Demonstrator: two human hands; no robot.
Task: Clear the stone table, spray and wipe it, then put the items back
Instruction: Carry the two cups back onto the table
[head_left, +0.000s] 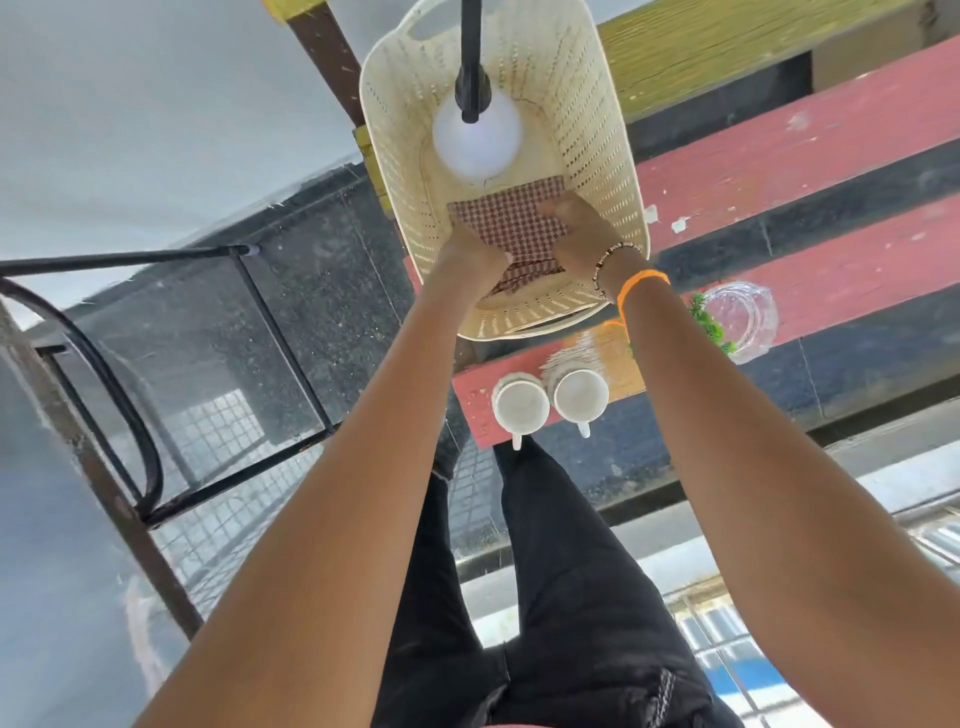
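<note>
Cloth (511, 223): one folded piece, checked in red-brown and white, which we see inside the cream basket (602, 156), lying under our fingers.
Left hand (470, 252): our fingers curl over the near left edge of the cloth, pressed together, gripping it.
Right hand (582, 228): our fingers lie flat and close together on top of the cloth, pressing it; whether they pinch it we cannot tell.
Spray bottle (477, 132): one, white and round with a black trigger head, standing in the basket just beyond our fingertips.
Cups (550, 402): two white cups, side by side on the red counter (831, 140), nearer to us than the fingers.
Glass jar (740, 317): one, clear, lying to the right of our right wrist with green leaves beside it.
Wristbands: one orange band (641, 283) and one beaded bracelet on our right wrist.
</note>
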